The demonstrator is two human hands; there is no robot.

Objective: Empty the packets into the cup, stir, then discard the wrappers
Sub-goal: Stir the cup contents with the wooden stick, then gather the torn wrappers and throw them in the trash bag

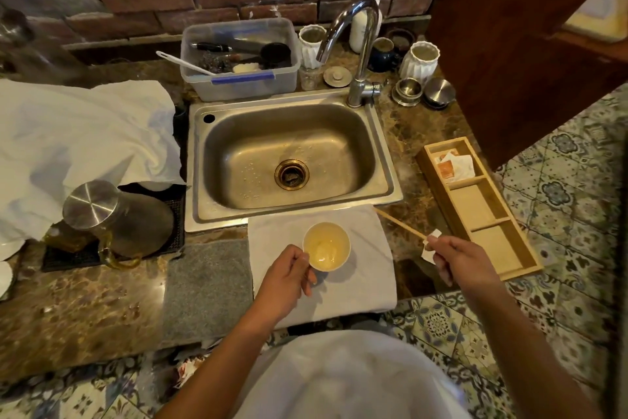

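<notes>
1. Left hand (291, 269) was curled round the near side of the cup (326, 246), which sat on a white cloth (360, 279) at the surface's front edge, pale liquid inside.
2. Right hand (457, 260) pinched a wooden stir stick (399, 223) plus a white wrapper (429, 245), held off to the cup's right.
3. Further right, a wooden tray (475, 206) had packets (453, 164) in its far compartment.
4. Behind all that, the sink (387, 177).

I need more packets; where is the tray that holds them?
Start at the steel sink. On the counter to its right lies a long wooden tray with three compartments. Only the far one, nearest the wall, holds orange-and-white packets.
</notes>
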